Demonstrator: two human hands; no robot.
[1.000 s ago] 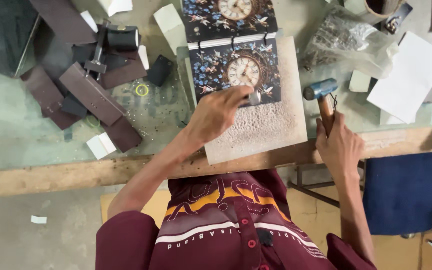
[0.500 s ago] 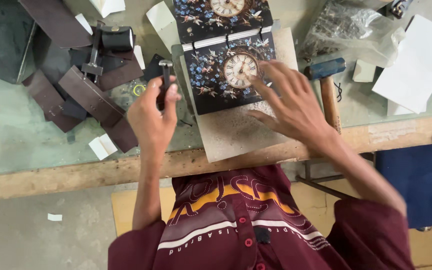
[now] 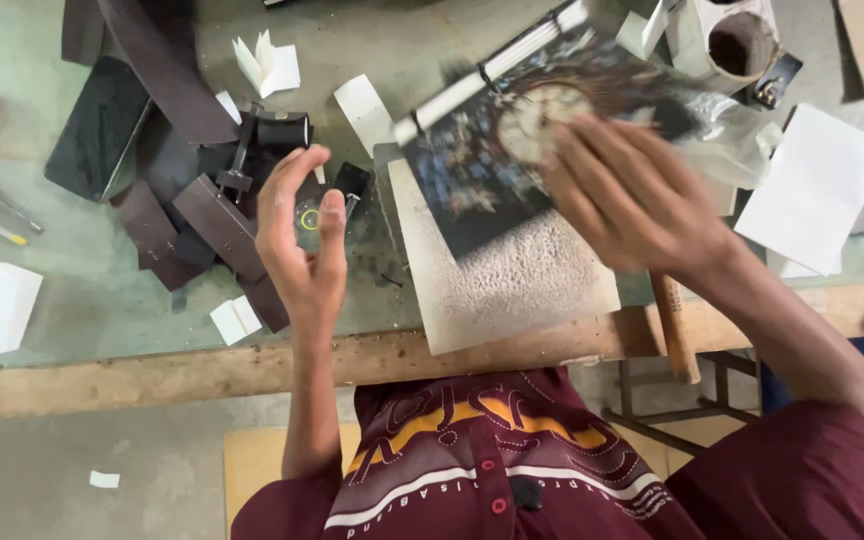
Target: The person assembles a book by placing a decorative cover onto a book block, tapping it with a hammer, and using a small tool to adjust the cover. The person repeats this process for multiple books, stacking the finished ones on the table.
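**Right hand on a tilted book, left hand raised and empty**

Nearest the person, the wooden front edge of the workbench [image 3: 152, 365] runs across the view, with a hammer handle [image 3: 674, 330] sticking out over it below the right wrist. Just beyond lies a pale rough slab [image 3: 522, 285], one corner reaching the bench edge.

The book [image 3: 492, 150], dark with a clock face on its cover, rests on the far part of that slab. Its long axis runs on a slant: the white stitched spine [image 3: 482, 75] climbs from lower left to upper right, and the open page edge faces the near right. The picture is blurred here.

The right hand [image 3: 632, 200] lies flat on the cover, fingers spread and reaching toward the clock face, not pinching anything.

The left hand [image 3: 302, 240] is lifted above the bench left of the slab, palm turned sideways, fingers straight and close together, thumb apart; it holds nothing that can be seen.

Behind it sit dark brown leather strips [image 3: 212, 215], a small black tool [image 3: 277, 130] and white paper scraps [image 3: 235, 320]. Farther right are a clear plastic bag [image 3: 742, 135] and a white sheet [image 3: 817, 190].
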